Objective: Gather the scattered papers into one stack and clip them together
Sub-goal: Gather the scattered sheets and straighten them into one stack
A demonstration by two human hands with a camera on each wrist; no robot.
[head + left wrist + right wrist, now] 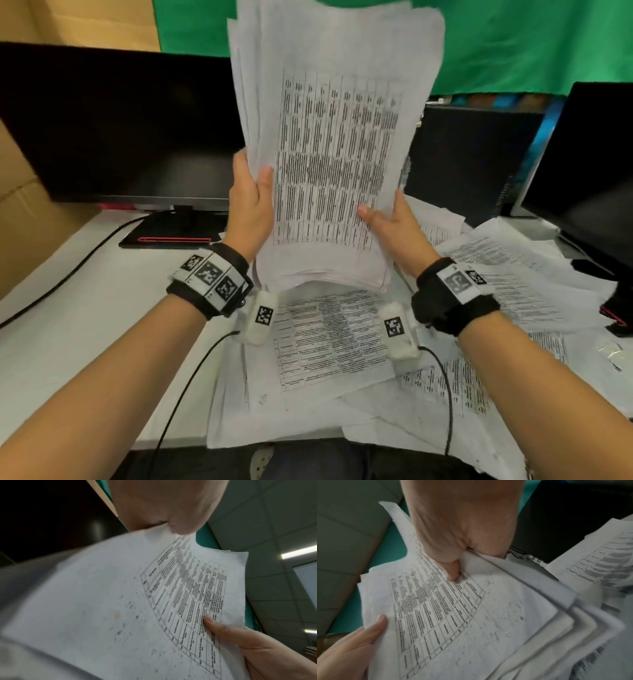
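- Left hand (pixel 248 202) grips the left edge of the thick stack of white printed sheets (pixel 337 150): thumb (pixel 264 181) on the front page, fingers behind and not visible.
- Right hand (pixel 394 222) grips the stack's lower right edge, thumb (pixel 368 213) pressed on the printed table, fingers hidden behind the sheets.
- Right wrist view confirms both: own thumb (pixel 453 573) pinching down on the top page, the other hand's thumb (pixel 381 620) on the opposite edge.
- Stack is held up off the desk, roughly upright, top leaning away. Sheet edges are uneven and fanned at the top left and the bottom.
- Bottom edge hangs just above the loose printed pages (pixel 329 346) spread on the white desk (pixel 85 308). Can't tell if it touches them.
- More loose pages overlap in a messy pile to the right (pixel 507 274), running to the desk's near edge.
- Both wrists wear black bands with square black-and-white markers (pixel 210 274); a thin black cable (pixel 185 387) trails from each.
- Black monitor (pixel 120 126) back left on a stand with a red-trimmed base (pixel 171 238); second dark screen (pixel 589 164) at right.
- Green cloth backdrop (pixel 534 44) behind; brown cardboard (pixel 20 219) at far left.
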